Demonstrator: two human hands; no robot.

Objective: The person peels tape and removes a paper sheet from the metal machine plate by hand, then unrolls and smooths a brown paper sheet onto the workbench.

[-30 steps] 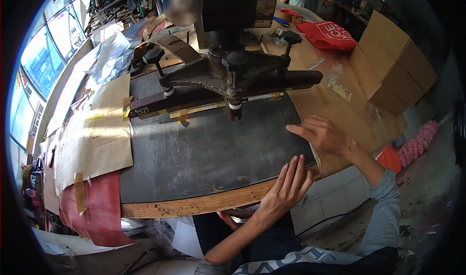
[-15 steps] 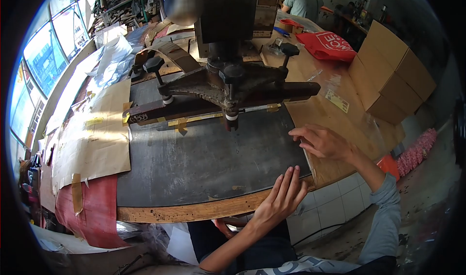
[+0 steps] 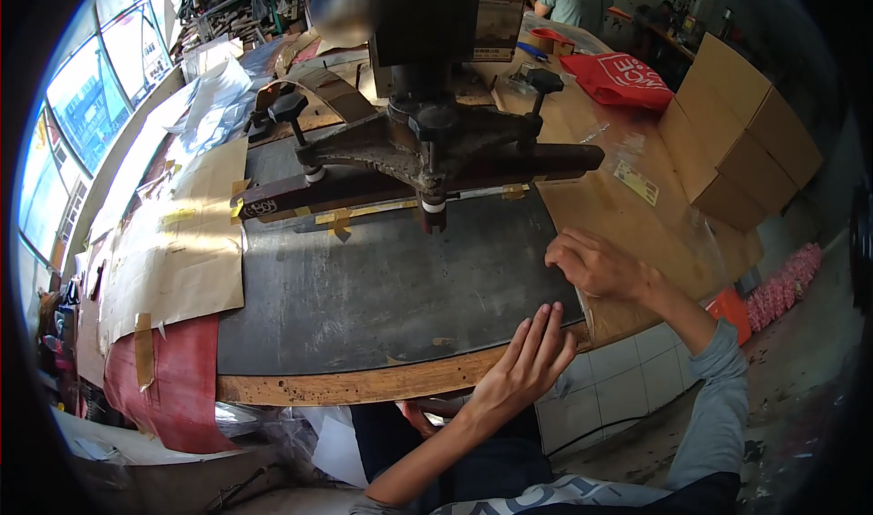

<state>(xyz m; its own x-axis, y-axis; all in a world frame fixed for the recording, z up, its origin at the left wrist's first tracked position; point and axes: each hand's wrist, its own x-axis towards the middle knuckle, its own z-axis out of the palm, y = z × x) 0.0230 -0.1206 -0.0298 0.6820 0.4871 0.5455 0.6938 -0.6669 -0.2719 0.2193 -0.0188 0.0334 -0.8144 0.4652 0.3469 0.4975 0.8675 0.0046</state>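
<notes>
My left hand (image 3: 526, 358) lies flat across the front edge of a dark grey board (image 3: 382, 287), its fingers stretched out and nothing held. Just above it, at the board's right edge, is my right hand (image 3: 598, 266), with fingers curled inward and the fingertips close to the dark surface. Whatever those curled fingers hold, if anything, is hidden. Ahead of both hands, a heavy black metal press head (image 3: 427, 142) with screw knobs stands over the board's far part, with a dark bar (image 3: 509, 171) across it.
Brown paper (image 3: 195, 242) and a red sheet (image 3: 168, 378) lie left of the board. On the right are a red bag (image 3: 618, 80), a cardboard box (image 3: 741, 142) and a yellow label (image 3: 637, 183). A person (image 3: 575, 1) is at the back. A wooden edge (image 3: 346, 388) borders the front.
My right hand's fingers have curled inward from a looser, more extended pose. My left hand stays flat at the board's front edge. The view has shifted slightly.
</notes>
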